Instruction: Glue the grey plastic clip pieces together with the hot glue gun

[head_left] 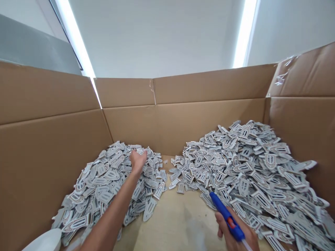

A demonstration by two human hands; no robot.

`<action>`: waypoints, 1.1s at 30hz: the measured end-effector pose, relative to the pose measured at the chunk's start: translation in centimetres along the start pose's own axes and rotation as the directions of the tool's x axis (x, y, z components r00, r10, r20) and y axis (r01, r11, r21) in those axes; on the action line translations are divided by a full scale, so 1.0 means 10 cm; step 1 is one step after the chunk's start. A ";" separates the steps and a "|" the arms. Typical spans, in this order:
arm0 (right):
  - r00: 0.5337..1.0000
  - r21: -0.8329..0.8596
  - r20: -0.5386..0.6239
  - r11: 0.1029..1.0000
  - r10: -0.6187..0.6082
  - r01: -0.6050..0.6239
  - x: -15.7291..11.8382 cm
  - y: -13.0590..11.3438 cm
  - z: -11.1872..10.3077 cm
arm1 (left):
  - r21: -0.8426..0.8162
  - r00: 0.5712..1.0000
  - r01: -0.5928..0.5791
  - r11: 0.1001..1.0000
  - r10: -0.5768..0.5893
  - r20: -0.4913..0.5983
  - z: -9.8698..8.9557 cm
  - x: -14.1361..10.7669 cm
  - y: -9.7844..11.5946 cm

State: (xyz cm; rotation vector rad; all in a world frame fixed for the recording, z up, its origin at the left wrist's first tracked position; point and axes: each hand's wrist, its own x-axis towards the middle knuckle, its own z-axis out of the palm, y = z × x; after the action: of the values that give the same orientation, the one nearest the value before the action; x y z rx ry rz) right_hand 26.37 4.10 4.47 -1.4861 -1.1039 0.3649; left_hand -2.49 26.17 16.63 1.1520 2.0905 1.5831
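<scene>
My left hand [138, 159] reaches out to the top of the left pile of small flat grey pieces [110, 176]. Its thumb stands apart from the fingers, whose tips are partly lost among the pieces. Many of these pieces have an arched end, white slots and brownish outlines. In my right hand [239, 230], low on the right, is a blue glue gun [222, 209] with a red part on its side and a pale stick at its rear. The gun's tip points forward and left, in front of the right pile of grey pieces [246, 164].
Tall brown cardboard walls [183, 122] enclose the back and both sides. Pale wooden board [167, 216] shows between the two piles. A white bowl [44, 241] sits at the lower left corner. Several loose pieces lie along the piles' edges.
</scene>
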 end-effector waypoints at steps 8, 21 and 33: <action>0.992 -0.033 0.112 0.998 0.065 -0.062 0.15 0.02 -0.07 | -0.125 0.813 -0.508 0.852 0.522 0.258 0.07 -1.46 -0.87; 0.990 -0.064 0.131 0.997 0.044 -0.035 0.28 -0.03 -0.06 | 0.081 0.732 -0.613 0.786 0.527 0.432 -0.08 -1.91 -1.19; 0.981 -0.279 0.125 0.944 -0.146 0.176 0.32 -0.09 -0.07 | 0.075 0.726 -0.594 0.801 0.493 0.480 -0.06 -1.91 -1.25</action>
State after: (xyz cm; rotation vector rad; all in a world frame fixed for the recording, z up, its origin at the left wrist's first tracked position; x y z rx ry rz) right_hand 28.13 6.06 6.57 -1.6307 -1.3983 0.1706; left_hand 4.14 10.87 1.06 2.1453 1.7305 1.1192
